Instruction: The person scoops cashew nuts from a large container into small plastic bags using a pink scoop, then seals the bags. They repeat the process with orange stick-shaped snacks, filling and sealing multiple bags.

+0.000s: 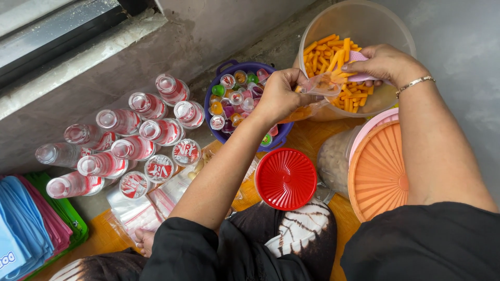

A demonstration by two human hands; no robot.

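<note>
Orange snack sticks (325, 52) fill a big clear tub (385, 23) at top right; right hand (383, 63) inside the tub, closed on a pink scoop (359, 56), left hand (281, 93) at the tub rim pinching open a small clear bag (319, 86) with some sticks already in it. Purple bowl of jelly cups (237, 101) just beside the left hand, red lid (285, 178) and orange lid (379, 171) below, bottles (130, 140) well apart at left

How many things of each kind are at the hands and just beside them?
Clear tub: 1
Purple basket: 1
Red lid: 1
Orange lid: 1
Small clear bag: 1
Pink scoop: 1
Total: 6
</note>
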